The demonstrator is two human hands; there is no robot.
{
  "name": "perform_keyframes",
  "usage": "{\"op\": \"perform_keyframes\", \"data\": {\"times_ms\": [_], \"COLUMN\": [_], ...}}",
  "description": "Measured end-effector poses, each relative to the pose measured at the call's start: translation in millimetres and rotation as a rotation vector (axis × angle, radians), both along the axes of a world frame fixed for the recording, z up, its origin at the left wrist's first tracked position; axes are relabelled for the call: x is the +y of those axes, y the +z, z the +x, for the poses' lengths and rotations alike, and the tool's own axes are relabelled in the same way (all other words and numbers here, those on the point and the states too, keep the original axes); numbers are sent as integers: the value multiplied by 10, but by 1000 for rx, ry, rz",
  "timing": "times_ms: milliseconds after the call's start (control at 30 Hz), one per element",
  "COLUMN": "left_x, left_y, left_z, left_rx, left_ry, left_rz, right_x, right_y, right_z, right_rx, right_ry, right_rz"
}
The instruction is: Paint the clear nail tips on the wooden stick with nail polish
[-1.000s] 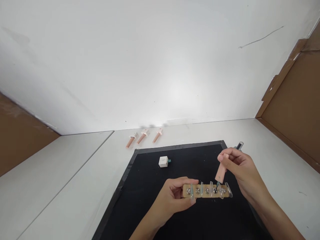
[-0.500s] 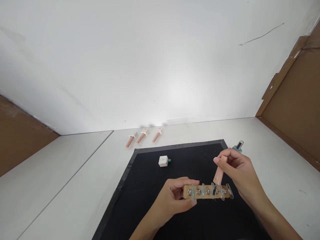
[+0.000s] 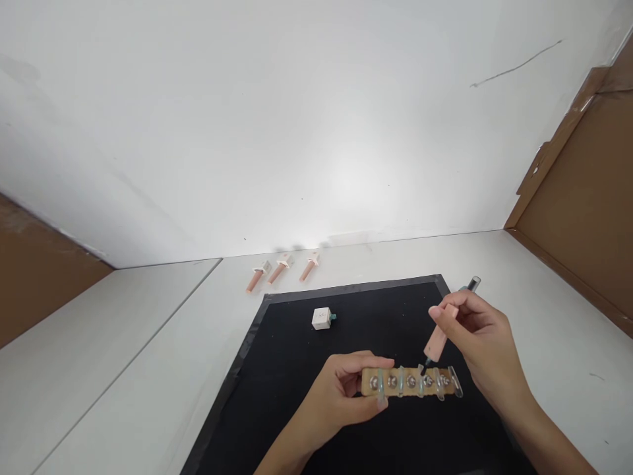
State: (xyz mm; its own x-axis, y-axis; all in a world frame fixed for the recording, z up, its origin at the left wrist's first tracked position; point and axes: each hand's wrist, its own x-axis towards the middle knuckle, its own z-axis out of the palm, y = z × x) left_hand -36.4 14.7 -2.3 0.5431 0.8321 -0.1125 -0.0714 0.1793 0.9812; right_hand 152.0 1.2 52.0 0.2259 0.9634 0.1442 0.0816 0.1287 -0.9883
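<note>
My left hand (image 3: 341,392) grips the left end of a tan nail tip holder (image 3: 411,382), thumb below and fingers above. Several clear false nails stand across this strip between round metal studs; some carry a pale teal tint. In my right hand (image 3: 477,336) is a nail polish brush (image 3: 439,338) with a pink cap handle, pinched between thumb and fingers. Its dark bristles point down at a false nail (image 3: 421,382) right of the strip's middle. A white square nail polish bottle (image 3: 322,318) with a teal neck lies on its side on the black mat.
Three nail polish bottles with pink caps (image 3: 279,269) lie on the white table behind the black mat (image 3: 277,343). A teal bottle with a silver cap (image 3: 473,284) shows past my right hand. Brown cardboard (image 3: 578,171) and a white wall stand around.
The brush has moved up and slightly right, its bristles now near the nail's top end instead of its middle. My left hand holds the strip almost still.
</note>
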Motion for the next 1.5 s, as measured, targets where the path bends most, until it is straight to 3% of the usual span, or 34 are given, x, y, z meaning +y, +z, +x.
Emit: {"op": "perform_keyframes", "data": {"times_ms": [200, 400, 600, 800, 1000, 1200, 1367, 1500], "left_x": [-2, 12, 25, 8, 21, 11, -1, 4], "left_y": [-21, -48, -49, -72, -79, -62, -40, -29], "left_z": [2, -3, 16, -6, -9, -19, -28, -22], "left_rx": [-8, -34, -69, -63, -37, 11, 27, 34], "left_ry": [0, -18, -19, -39, -28, -19, 2, 6], "left_rz": [-9, -2, -7, 26, 70, 115, 138, 146], "right_x": [-15, -3, -24, -11, -32, -14, -39, -23], "right_y": [-25, -20, -9, -1, -8, -7, -48, -58], "right_z": [3, 7, 6, 25, -10, 9, -19, -33], "right_rx": [-43, -11, -87, -74, -157, -167, -196, -225], "right_ry": [64, -19, 79, -31, 63, -71, 48, -4], "right_rz": [-20, 1, -36, 29, 18, 102, 110, 120]}}
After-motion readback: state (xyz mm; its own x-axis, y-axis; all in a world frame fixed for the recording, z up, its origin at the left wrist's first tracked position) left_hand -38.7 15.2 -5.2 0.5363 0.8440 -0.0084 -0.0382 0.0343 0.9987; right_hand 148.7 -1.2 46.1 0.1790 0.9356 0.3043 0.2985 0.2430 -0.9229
